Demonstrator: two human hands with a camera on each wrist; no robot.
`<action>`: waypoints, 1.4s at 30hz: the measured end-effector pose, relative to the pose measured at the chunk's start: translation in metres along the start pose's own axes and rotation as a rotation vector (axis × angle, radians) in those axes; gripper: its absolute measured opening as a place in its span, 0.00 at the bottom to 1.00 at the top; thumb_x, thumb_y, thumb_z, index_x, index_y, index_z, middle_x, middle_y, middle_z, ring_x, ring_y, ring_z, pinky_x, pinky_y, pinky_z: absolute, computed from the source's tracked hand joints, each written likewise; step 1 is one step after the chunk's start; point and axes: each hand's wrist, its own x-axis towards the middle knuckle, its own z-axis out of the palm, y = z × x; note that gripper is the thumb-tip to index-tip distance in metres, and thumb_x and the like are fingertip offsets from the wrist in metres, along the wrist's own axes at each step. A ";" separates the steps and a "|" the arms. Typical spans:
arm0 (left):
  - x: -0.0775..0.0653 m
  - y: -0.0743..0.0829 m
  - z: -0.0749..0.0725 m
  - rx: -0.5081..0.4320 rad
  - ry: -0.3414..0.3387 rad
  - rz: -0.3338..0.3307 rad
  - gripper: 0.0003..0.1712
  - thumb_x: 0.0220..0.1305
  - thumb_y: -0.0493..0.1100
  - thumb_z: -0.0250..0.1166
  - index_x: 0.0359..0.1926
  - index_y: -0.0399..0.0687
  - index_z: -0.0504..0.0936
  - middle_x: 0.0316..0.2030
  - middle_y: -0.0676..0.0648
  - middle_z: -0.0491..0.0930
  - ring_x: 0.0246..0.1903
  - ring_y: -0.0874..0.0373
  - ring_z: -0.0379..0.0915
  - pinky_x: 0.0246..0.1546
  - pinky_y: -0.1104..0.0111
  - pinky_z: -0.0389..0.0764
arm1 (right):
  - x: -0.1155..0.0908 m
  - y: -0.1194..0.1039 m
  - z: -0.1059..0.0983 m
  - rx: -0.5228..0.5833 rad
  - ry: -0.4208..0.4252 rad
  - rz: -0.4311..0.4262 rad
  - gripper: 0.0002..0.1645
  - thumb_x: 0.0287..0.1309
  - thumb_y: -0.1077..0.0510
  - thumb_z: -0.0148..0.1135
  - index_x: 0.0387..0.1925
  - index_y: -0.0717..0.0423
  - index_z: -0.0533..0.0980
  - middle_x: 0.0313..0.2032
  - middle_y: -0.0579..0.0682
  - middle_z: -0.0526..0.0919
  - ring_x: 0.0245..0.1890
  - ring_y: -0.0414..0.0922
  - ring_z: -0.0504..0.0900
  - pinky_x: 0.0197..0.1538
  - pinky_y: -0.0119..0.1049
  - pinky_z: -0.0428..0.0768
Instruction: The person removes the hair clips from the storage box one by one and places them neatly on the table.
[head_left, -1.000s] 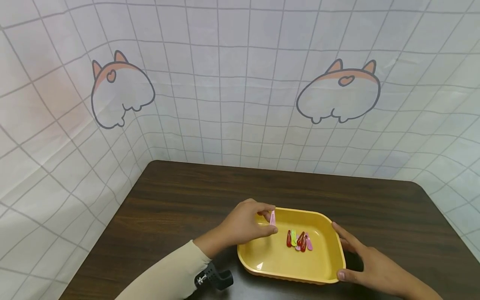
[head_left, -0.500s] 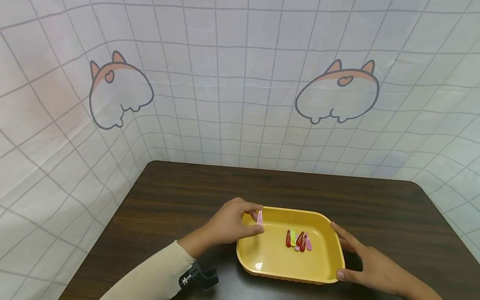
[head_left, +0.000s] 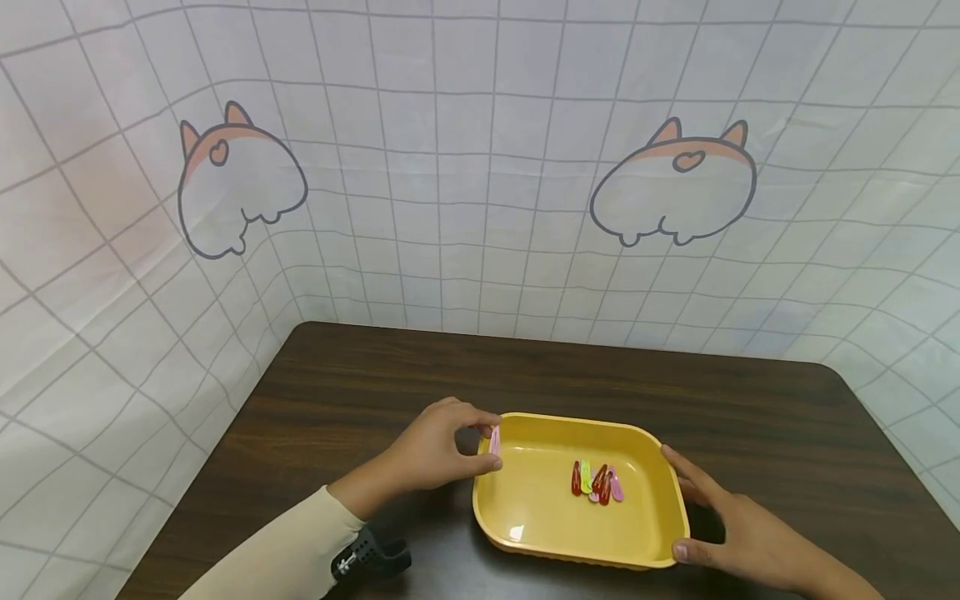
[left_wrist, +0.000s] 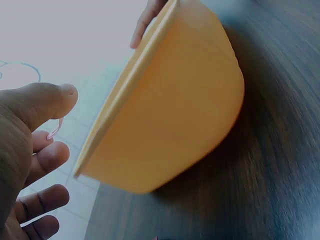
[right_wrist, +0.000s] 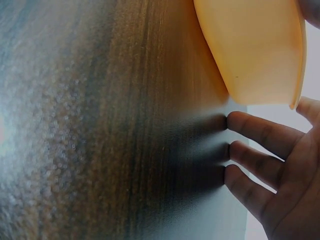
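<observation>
My left hand pinches a pink snap hair clip between thumb and fingertips, at the left rim of a yellow plastic tray. In the left wrist view only a thin pink edge of the clip shows behind the thumb, apart from the tray wall. On the tray floor, right of its middle, lies a cluster of red, yellow-green and pink hair clips, some overlapping. My right hand spans the tray's right end, thumb and index finger resting on the rim. Its other fingers reach down to the tabletop.
The tray stands on a dark wood-grain table with rounded far corners. A white grid-patterned curtain hangs behind and at both sides of the table. A black strap with a camera mount sits on the left wrist.
My left hand has moved left with the pink clip, from over the tray's inside to its left rim. The right hand, the tray and the other clips have stayed put.
</observation>
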 end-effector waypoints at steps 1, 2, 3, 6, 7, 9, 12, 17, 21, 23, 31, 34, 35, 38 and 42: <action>-0.001 -0.001 -0.001 0.004 0.000 -0.002 0.28 0.57 0.52 0.78 0.57 0.48 0.86 0.39 0.58 0.83 0.45 0.53 0.75 0.50 0.58 0.75 | 0.000 0.000 0.000 0.003 -0.008 0.015 0.65 0.60 0.38 0.71 0.82 0.33 0.37 0.66 0.68 0.73 0.58 0.72 0.76 0.43 0.78 0.73; -0.001 -0.002 -0.001 0.007 0.001 -0.004 0.28 0.57 0.52 0.78 0.57 0.47 0.86 0.39 0.58 0.83 0.45 0.53 0.75 0.50 0.58 0.75 | 0.000 0.001 0.000 0.005 -0.011 0.022 0.65 0.60 0.38 0.71 0.82 0.32 0.36 0.66 0.68 0.73 0.58 0.72 0.76 0.43 0.78 0.73; -0.002 -0.003 -0.002 0.010 0.002 -0.005 0.27 0.58 0.53 0.78 0.56 0.48 0.86 0.39 0.59 0.83 0.45 0.53 0.75 0.50 0.58 0.75 | 0.000 0.001 -0.001 0.008 -0.016 0.029 0.65 0.60 0.39 0.71 0.82 0.32 0.36 0.66 0.68 0.73 0.58 0.72 0.76 0.43 0.78 0.73; -0.002 -0.006 -0.004 0.020 0.004 -0.004 0.28 0.57 0.53 0.78 0.57 0.48 0.86 0.40 0.57 0.84 0.46 0.53 0.75 0.51 0.58 0.75 | -0.001 0.003 -0.002 0.018 -0.023 0.031 0.65 0.61 0.40 0.71 0.82 0.31 0.36 0.66 0.69 0.73 0.58 0.72 0.76 0.43 0.78 0.74; -0.002 -0.007 -0.005 0.025 0.005 -0.002 0.28 0.57 0.53 0.78 0.57 0.48 0.86 0.40 0.57 0.84 0.46 0.53 0.75 0.51 0.58 0.75 | -0.001 0.003 -0.003 0.016 -0.022 0.027 0.65 0.61 0.40 0.71 0.82 0.32 0.36 0.65 0.68 0.73 0.58 0.71 0.76 0.43 0.77 0.74; -0.002 -0.009 -0.007 0.039 0.005 0.004 0.28 0.57 0.54 0.78 0.57 0.49 0.86 0.41 0.57 0.84 0.46 0.55 0.75 0.51 0.58 0.75 | -0.001 0.003 -0.003 0.013 -0.017 0.031 0.65 0.60 0.40 0.71 0.82 0.31 0.36 0.65 0.68 0.74 0.58 0.71 0.77 0.43 0.77 0.74; -0.003 -0.012 -0.010 0.051 0.002 0.003 0.29 0.56 0.54 0.78 0.57 0.49 0.87 0.43 0.57 0.85 0.47 0.56 0.75 0.52 0.57 0.76 | -0.002 0.003 -0.004 0.010 -0.008 0.014 0.65 0.61 0.41 0.72 0.82 0.33 0.36 0.65 0.68 0.74 0.57 0.71 0.77 0.43 0.77 0.74; -0.006 -0.019 -0.013 0.058 -0.008 -0.036 0.31 0.55 0.57 0.79 0.58 0.49 0.86 0.49 0.57 0.85 0.51 0.57 0.75 0.56 0.55 0.77 | -0.002 0.003 -0.006 0.007 0.010 -0.014 0.65 0.60 0.40 0.72 0.82 0.34 0.37 0.65 0.66 0.74 0.57 0.71 0.77 0.43 0.77 0.74; -0.009 -0.024 -0.013 0.078 -0.027 -0.046 0.32 0.56 0.59 0.78 0.58 0.50 0.86 0.53 0.55 0.84 0.56 0.56 0.75 0.60 0.53 0.76 | -0.002 0.003 -0.006 -0.006 0.018 -0.020 0.65 0.60 0.39 0.72 0.82 0.34 0.37 0.65 0.66 0.74 0.57 0.71 0.77 0.43 0.77 0.74; -0.010 -0.027 -0.012 0.089 -0.034 -0.036 0.32 0.56 0.58 0.78 0.58 0.49 0.86 0.55 0.55 0.83 0.58 0.55 0.75 0.61 0.53 0.75 | -0.002 0.003 -0.006 -0.014 0.020 -0.017 0.65 0.60 0.38 0.72 0.82 0.34 0.37 0.65 0.65 0.74 0.57 0.71 0.77 0.43 0.77 0.74; -0.017 -0.038 -0.010 0.094 -0.048 -0.052 0.31 0.56 0.55 0.78 0.59 0.48 0.85 0.60 0.49 0.80 0.65 0.48 0.71 0.66 0.48 0.70 | -0.002 0.002 -0.006 -0.009 0.024 -0.022 0.65 0.59 0.38 0.72 0.83 0.34 0.38 0.65 0.65 0.74 0.58 0.71 0.76 0.45 0.78 0.72; -0.020 -0.041 -0.011 0.084 -0.050 -0.071 0.32 0.57 0.55 0.78 0.59 0.48 0.85 0.61 0.47 0.80 0.66 0.46 0.70 0.66 0.48 0.69 | -0.001 0.002 -0.005 -0.004 0.024 -0.020 0.65 0.59 0.37 0.72 0.82 0.33 0.38 0.66 0.64 0.74 0.59 0.71 0.76 0.45 0.78 0.72; -0.021 -0.043 -0.011 0.083 -0.051 -0.076 0.32 0.57 0.55 0.78 0.60 0.48 0.85 0.61 0.47 0.79 0.66 0.46 0.69 0.66 0.47 0.68 | -0.001 0.003 -0.005 -0.003 0.025 -0.017 0.65 0.59 0.37 0.72 0.82 0.32 0.38 0.66 0.64 0.74 0.59 0.71 0.76 0.45 0.78 0.72; -0.024 -0.045 -0.012 0.078 -0.049 -0.091 0.33 0.57 0.56 0.78 0.60 0.47 0.84 0.62 0.45 0.79 0.66 0.46 0.69 0.66 0.46 0.68 | 0.000 0.003 -0.005 -0.002 0.020 -0.018 0.65 0.59 0.37 0.72 0.82 0.33 0.38 0.66 0.65 0.74 0.59 0.72 0.76 0.45 0.79 0.72; -0.028 -0.048 -0.013 0.071 -0.035 -0.100 0.33 0.56 0.55 0.79 0.60 0.47 0.85 0.61 0.44 0.79 0.66 0.46 0.70 0.66 0.46 0.68 | 0.000 0.003 -0.004 0.003 0.020 -0.021 0.64 0.59 0.37 0.71 0.82 0.33 0.38 0.65 0.65 0.75 0.59 0.71 0.76 0.46 0.78 0.72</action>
